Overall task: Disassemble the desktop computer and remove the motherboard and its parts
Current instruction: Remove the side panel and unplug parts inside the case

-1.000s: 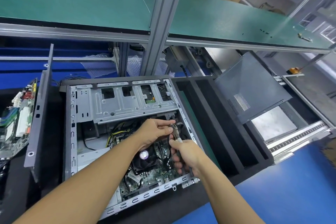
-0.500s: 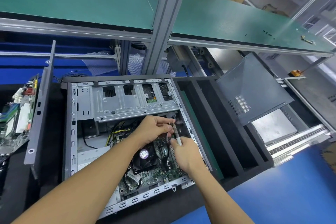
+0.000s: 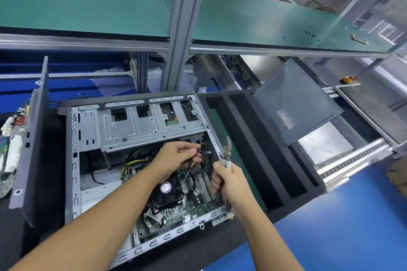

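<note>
The open desktop case [image 3: 72,160] lies on its side on a black mat. Inside it sits the green motherboard [image 3: 198,202] with a black CPU fan [image 3: 167,193] and a silver drive cage [image 3: 143,125] above. My left hand [image 3: 176,158] pinches a bundle of thin cables [image 3: 199,152] over the board's upper right corner. My right hand [image 3: 229,185] grips a pair of cutting pliers [image 3: 226,152] by their white handles, jaws pointing up, just right of the cables and apart from them.
A black foam tray [image 3: 259,145] with long slots lies right of the case. The grey side panel [image 3: 295,99] leans beyond it. Another panel [image 3: 33,138] stands at the left, with a removed circuit board [image 3: 11,138] behind. A green shelf [image 3: 88,2] overhangs.
My right hand has drawn the pliers back from the cables, up and to the right. My left hand keeps pinching the cables in about the same place.
</note>
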The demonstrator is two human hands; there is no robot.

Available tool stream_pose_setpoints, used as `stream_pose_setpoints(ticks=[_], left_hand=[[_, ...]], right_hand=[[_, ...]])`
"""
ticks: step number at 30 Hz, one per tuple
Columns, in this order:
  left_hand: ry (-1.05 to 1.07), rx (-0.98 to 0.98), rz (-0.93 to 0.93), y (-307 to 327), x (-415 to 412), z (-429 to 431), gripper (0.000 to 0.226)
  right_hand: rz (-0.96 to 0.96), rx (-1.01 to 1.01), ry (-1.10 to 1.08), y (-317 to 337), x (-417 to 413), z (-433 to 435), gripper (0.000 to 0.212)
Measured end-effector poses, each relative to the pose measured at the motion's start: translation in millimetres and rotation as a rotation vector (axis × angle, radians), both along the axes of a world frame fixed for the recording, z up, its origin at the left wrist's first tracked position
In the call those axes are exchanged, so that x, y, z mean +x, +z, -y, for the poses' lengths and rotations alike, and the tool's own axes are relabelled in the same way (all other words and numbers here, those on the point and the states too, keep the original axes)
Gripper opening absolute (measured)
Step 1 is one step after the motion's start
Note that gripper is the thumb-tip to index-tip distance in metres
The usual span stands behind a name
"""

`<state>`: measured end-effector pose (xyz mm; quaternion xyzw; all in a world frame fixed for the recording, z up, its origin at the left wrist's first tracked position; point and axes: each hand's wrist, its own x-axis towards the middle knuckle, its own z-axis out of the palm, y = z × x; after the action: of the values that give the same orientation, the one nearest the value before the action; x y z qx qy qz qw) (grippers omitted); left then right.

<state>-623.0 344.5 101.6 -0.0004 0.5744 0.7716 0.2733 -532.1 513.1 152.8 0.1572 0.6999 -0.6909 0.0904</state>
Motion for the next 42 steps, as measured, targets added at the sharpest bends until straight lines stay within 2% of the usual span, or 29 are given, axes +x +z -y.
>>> stream_pose_setpoints(ticks=[4, 7, 8, 11, 15, 17, 21, 25, 29, 31, 33, 34, 35, 38, 40, 42], left_hand=[[0.102, -0.030, 0.068, -1, 2, 4, 0.013], [0.175, -0.103, 0.065, -4, 6, 7, 0.010], [0.164, -0.130, 0.053, -4, 8, 8, 0.011], [0.066, -0.153, 0.057, -2, 12, 3, 0.015], [0.046, 0.060, 0.335, 1, 19, -9, 0.024], [0.049, 0.035, 0.362, -1, 22, -12, 0.026], [-0.013, -0.249, 0.250, 3, 23, -24, 0.029], [-0.113, -0.827, -0.203, 11, 15, -20, 0.008], [-0.350, -1.329, -0.523, 14, 15, -21, 0.013], [-0.427, -1.591, -0.657, 10, 16, -26, 0.028], [-0.494, -1.663, -0.520, 7, 16, -27, 0.065], [-0.519, -1.649, -0.421, 4, 16, -27, 0.074], [-0.532, -1.635, -0.357, 1, 17, -27, 0.068], [-0.494, -1.596, -0.295, -8, 24, -31, 0.023], [-0.432, -1.550, -0.289, -9, 25, -32, 0.014], [-0.355, -1.524, -0.325, 1, 23, -24, 0.018]], right_hand=[[-0.046, -0.038, 0.015, -2, 2, -2, 0.027], [-0.074, -0.152, 0.024, 1, 4, -3, 0.016], [-0.070, -0.205, 0.040, 2, 4, -3, 0.011], [-0.017, -0.293, 0.101, 6, 2, -7, 0.021], [0.021, -0.371, 0.124, 8, 0, -13, 0.028], [0.024, -0.453, 0.121, 7, -1, -17, 0.028], [0.017, -0.697, 0.119, 4, 1, -26, 0.019], [0.009, -0.914, 0.096, 2, 3, -37, 0.018], [0.012, -1.019, 0.101, -1, 4, -46, 0.023], [0.025, -1.029, 0.110, -2, 4, -46, 0.024], [0.034, -1.031, 0.126, -2, 2, -46, 0.022], [0.040, -1.032, 0.133, -2, 2, -47, 0.022], [0.046, -1.034, 0.140, -2, 1, -47, 0.022], [0.058, -1.051, 0.152, -3, 2, -48, 0.024], [0.068, -1.065, 0.156, -3, 2, -48, 0.023], [0.075, -1.078, 0.158, -3, 2, -48, 0.022]])
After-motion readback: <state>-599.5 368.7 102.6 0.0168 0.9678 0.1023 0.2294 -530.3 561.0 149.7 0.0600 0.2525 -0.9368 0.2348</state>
